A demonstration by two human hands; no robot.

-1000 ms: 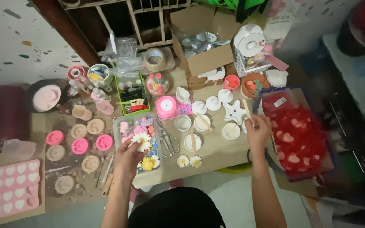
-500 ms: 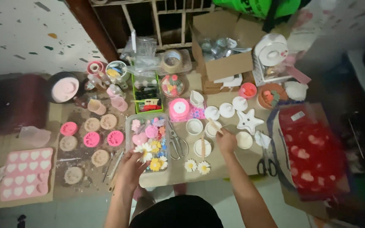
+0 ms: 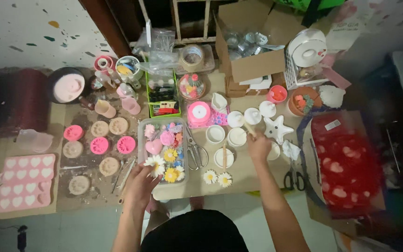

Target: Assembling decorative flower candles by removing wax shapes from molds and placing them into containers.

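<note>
Two hands busy: left hand (image 3: 142, 183) pinches a white daisy piece (image 3: 155, 162) at the clear tray's (image 3: 142, 127) 7 o'clock corner. Right hand (image 3: 259, 145) grips a small wooden stick (image 3: 249, 130), tip toward the white cups (image 3: 236, 136) at 12 o'clock. Scissors (image 3: 195, 150) lie between, in reach.

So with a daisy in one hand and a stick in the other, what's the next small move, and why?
Probably bring the white daisy in the left hand toward the small white cups, since the right hand already holds a wooden stick there.
</note>
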